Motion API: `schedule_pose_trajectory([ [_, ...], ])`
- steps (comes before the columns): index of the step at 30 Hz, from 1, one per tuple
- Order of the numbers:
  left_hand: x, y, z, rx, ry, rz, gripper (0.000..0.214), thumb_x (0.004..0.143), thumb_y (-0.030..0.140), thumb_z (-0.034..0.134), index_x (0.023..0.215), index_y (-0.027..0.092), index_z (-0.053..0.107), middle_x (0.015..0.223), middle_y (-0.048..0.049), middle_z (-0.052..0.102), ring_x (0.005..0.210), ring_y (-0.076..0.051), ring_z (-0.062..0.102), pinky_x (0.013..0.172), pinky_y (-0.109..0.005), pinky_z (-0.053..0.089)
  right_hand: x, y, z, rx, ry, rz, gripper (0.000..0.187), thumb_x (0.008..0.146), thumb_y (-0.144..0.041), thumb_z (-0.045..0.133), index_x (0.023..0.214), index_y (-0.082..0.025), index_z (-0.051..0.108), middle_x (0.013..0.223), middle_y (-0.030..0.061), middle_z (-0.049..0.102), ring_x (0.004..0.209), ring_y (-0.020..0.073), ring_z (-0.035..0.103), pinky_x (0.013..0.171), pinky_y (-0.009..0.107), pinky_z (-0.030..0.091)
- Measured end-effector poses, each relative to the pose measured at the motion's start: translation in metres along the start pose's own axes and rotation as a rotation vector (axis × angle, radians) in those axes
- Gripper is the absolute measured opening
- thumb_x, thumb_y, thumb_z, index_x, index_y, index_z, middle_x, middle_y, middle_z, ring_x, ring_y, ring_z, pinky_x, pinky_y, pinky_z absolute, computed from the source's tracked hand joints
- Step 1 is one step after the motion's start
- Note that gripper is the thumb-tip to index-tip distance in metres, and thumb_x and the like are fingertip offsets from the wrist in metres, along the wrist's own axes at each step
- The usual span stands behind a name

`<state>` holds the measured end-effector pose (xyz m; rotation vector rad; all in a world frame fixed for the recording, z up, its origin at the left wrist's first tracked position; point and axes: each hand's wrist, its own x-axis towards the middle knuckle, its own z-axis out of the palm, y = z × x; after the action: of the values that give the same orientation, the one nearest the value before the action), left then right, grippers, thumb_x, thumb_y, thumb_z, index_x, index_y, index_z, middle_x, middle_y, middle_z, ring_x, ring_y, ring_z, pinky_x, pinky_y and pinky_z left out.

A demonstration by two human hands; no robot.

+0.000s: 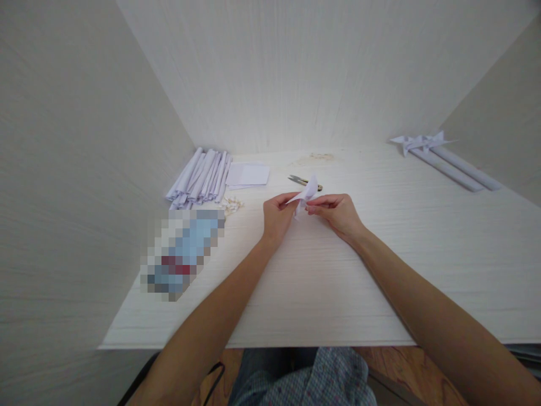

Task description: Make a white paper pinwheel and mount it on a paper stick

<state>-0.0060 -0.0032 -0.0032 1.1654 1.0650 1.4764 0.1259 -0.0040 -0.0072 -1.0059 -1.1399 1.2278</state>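
Observation:
Between my hands, above the middle of the white table, is a small folded white paper piece point(310, 189) with pointed flaps. My left hand point(279, 211) pinches its left side, fingers closed. From the right, my right hand point(336, 211) grips its lower edge between thumb and fingertips. Just behind the paper lies a pair of thread snips point(298, 180), partly covered by it. Part of the folded paper is hidden by my fingers.
A pile of rolled white paper tubes point(200, 177) lies at the left, with flat paper sheets point(249, 173) beside it. Small pale bits point(232, 206) and a blurred-out blue object point(188, 251) are nearer. Far right, folded paper pieces point(422, 142) rest on two paper tubes point(459, 172). Walls enclose the table.

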Motion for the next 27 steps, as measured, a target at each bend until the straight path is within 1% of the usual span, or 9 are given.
schedule_pose_trajectory([
  [4, -0.0001, 0.0003, 0.0, -0.004, 0.009, -0.013, 0.013, 0.059, 0.013, 0.063, 0.068, 0.018, 0.07, 0.071, 0.0005, 0.07, 0.068, -0.012, 0.063, 0.068, -0.025, 0.048, -0.0003, -0.0012, 0.0, 0.033, -0.008, -0.002, 0.019, 0.04, -0.022, 0.079, 0.054, -0.018, 0.068, 0.054, 0.0002, 0.066, 0.047, 0.0095, 0.057, 0.052, 0.024, 0.047],
  [7, 0.0003, -0.0005, -0.0005, 0.0, 0.015, -0.007, 0.012, 0.059, 0.014, 0.063, 0.069, 0.018, 0.07, 0.072, -0.0002, 0.07, 0.069, -0.013, 0.063, 0.069, -0.026, 0.048, -0.0001, -0.0027, -0.0008, 0.065, -0.039, -0.004, 0.02, 0.044, -0.021, 0.079, 0.061, -0.018, 0.068, 0.057, -0.001, 0.066, 0.049, 0.0081, 0.057, 0.05, 0.022, 0.045],
  [9, 0.0006, -0.0011, -0.0008, -0.008, 0.019, -0.006, 0.012, 0.059, 0.015, 0.064, 0.069, 0.018, 0.07, 0.072, -0.0004, 0.071, 0.069, -0.013, 0.063, 0.069, -0.026, 0.048, 0.0002, -0.0034, -0.0013, 0.086, -0.056, 0.007, 0.023, 0.045, -0.02, 0.078, 0.067, -0.019, 0.069, 0.06, -0.0013, 0.067, 0.052, 0.0078, 0.058, 0.053, 0.021, 0.046],
  [11, 0.0008, -0.0012, -0.0007, -0.023, 0.018, -0.009, 0.012, 0.058, 0.015, 0.064, 0.069, 0.018, 0.07, 0.071, -0.0003, 0.07, 0.068, -0.012, 0.062, 0.068, -0.025, 0.048, 0.0004, -0.0037, -0.0015, 0.1, -0.061, 0.024, 0.025, 0.045, -0.019, 0.078, 0.069, -0.019, 0.069, 0.064, -0.0011, 0.068, 0.057, 0.008, 0.06, 0.058, 0.021, 0.047],
  [14, 0.0006, -0.0006, -0.0004, -0.035, 0.014, -0.01, 0.012, 0.057, 0.015, 0.065, 0.068, 0.017, 0.07, 0.069, 0.0002, 0.07, 0.066, -0.012, 0.062, 0.066, -0.024, 0.047, 0.0004, -0.0038, -0.0012, 0.116, -0.061, 0.043, 0.024, 0.045, -0.018, 0.079, 0.067, -0.018, 0.069, 0.067, -0.0005, 0.07, 0.061, 0.0085, 0.062, 0.065, 0.022, 0.048],
  [20, -0.0005, 0.0002, -0.0002, -0.031, -0.006, -0.01, 0.012, 0.058, 0.015, 0.063, 0.068, 0.017, 0.07, 0.067, 0.0003, 0.07, 0.061, -0.01, 0.06, 0.062, -0.022, 0.046, -0.0013, -0.004, -0.0022, 0.142, -0.083, 0.104, 0.026, 0.044, -0.02, 0.079, 0.069, -0.019, 0.07, 0.067, 0.0, 0.07, 0.063, 0.0099, 0.063, 0.069, 0.025, 0.048],
  [27, -0.0013, 0.0019, 0.0009, -0.019, -0.008, -0.025, 0.012, 0.058, 0.014, 0.062, 0.067, 0.017, 0.07, 0.066, 0.0009, 0.069, 0.06, -0.011, 0.06, 0.062, -0.023, 0.046, -0.0021, -0.0059, -0.0009, 0.127, -0.07, 0.105, 0.023, 0.042, -0.02, 0.079, 0.062, -0.018, 0.069, 0.063, -0.0001, 0.069, 0.058, 0.009, 0.06, 0.065, 0.025, 0.047],
])
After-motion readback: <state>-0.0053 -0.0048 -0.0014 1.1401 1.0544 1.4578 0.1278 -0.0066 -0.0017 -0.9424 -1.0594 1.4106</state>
